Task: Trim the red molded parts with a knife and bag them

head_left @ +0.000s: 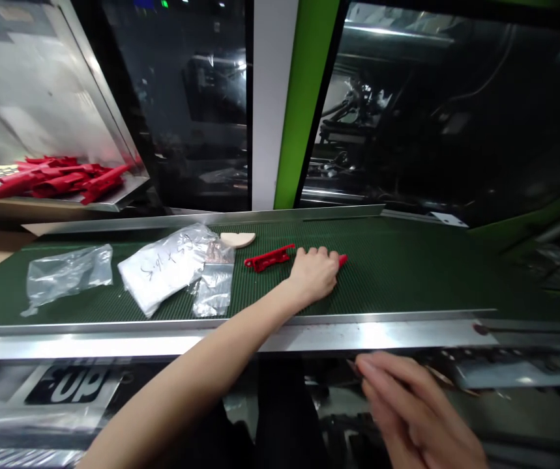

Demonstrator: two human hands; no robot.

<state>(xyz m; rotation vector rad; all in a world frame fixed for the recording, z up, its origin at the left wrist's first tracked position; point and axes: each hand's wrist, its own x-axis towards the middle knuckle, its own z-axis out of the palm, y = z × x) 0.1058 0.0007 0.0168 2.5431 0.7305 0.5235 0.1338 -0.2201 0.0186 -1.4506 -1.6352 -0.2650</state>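
My left hand (313, 273) reaches across the green conveyor belt (407, 273) and its fingers curl down over a red plastic part (342, 260), of which only the tip shows to the right of my fingers. A second red plastic part (267, 259) lies on the belt just left of that hand, by the thumb. Below the belt's metal front rail (382, 332), at the bottom right, my right hand (411, 410) hovers with its fingers stretched out together and nothing in it.
Two clear plastic bags (67, 273) (214, 286), a white bag with handwriting (165, 270) and a beige half-round piece (237, 239) lie on the belt's left half. A metal tray (128, 192) at upper left holds several red parts (59, 179). A dark machine with a green post (304, 104) stands behind.
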